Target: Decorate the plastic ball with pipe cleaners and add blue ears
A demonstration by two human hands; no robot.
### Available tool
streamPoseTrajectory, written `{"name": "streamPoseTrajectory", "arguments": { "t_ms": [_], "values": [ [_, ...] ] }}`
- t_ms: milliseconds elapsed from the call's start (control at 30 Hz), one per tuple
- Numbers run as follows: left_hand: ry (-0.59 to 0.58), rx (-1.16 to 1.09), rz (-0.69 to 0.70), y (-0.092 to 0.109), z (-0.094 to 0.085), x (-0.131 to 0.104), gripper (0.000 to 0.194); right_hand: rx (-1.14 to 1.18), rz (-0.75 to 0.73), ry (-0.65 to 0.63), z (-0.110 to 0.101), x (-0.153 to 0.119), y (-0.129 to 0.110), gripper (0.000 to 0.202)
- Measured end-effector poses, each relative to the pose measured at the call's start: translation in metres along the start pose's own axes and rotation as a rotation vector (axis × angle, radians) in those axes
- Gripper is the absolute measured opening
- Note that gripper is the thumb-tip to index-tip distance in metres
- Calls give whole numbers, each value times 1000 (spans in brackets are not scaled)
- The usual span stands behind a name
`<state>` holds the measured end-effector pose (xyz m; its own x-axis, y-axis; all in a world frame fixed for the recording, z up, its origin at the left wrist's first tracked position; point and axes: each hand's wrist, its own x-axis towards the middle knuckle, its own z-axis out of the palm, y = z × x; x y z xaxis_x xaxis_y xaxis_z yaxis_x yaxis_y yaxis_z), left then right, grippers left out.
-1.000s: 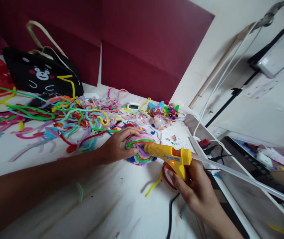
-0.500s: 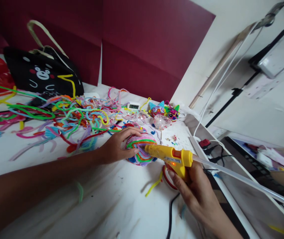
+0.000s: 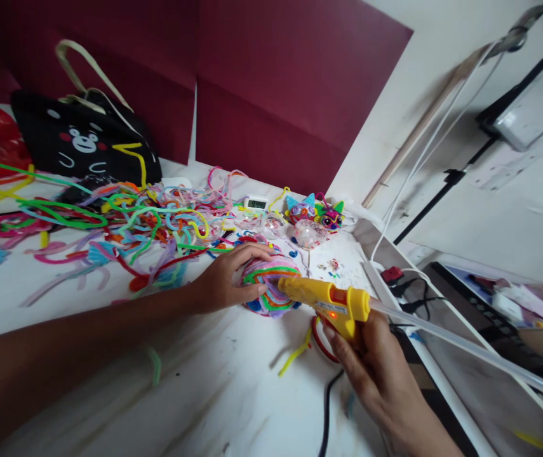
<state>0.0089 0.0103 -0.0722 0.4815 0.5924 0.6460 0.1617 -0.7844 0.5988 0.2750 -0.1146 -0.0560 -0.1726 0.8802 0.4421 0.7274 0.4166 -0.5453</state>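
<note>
Left hand (image 3: 233,279): clamped on the ball (image 3: 278,263), fingers over its far left side, thumb against its near face. Ball is round, striped in pink, green, orange, purple and blue; sits on the white surface (image 3: 195,387).

Right hand (image 3: 371,362): closed round the handle of the yellow gun (image 3: 314,293). Nozzle is at the face of the ball, near the left thumb; contact cannot be told. Orange light lit on the gun body. Clear stick (image 3: 462,343) runs out of its rear, toward the right. Hands apart, ball and gun between them.

Near the gun: red ring (image 3: 319,346), partly hidden by the right hand; yellow stem (image 3: 294,359) just beside it; black cord (image 3: 327,412) nearer the wearer.

Left of the ball: tangled heap of coloured stems (image 3: 157,219), black bag (image 3: 66,139) behind it. Beyond the ball: white timer (image 3: 255,204), two clear cups (image 3: 310,235), blue mask (image 3: 301,211) and green mask (image 3: 329,218), side by side.
</note>
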Motion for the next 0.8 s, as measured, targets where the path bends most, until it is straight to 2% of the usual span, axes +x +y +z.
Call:
{"name": "streamPoseTrajectory", "arguments": {
  "t_ms": [300,800],
  "values": [
    [0,5,-2,-1,0,0,40,1,12,21,2,-3,6,19],
    [-6,-13,-6,-1,0,-1,41,52,-26,29,1,2,-2,13]
  ]
}}
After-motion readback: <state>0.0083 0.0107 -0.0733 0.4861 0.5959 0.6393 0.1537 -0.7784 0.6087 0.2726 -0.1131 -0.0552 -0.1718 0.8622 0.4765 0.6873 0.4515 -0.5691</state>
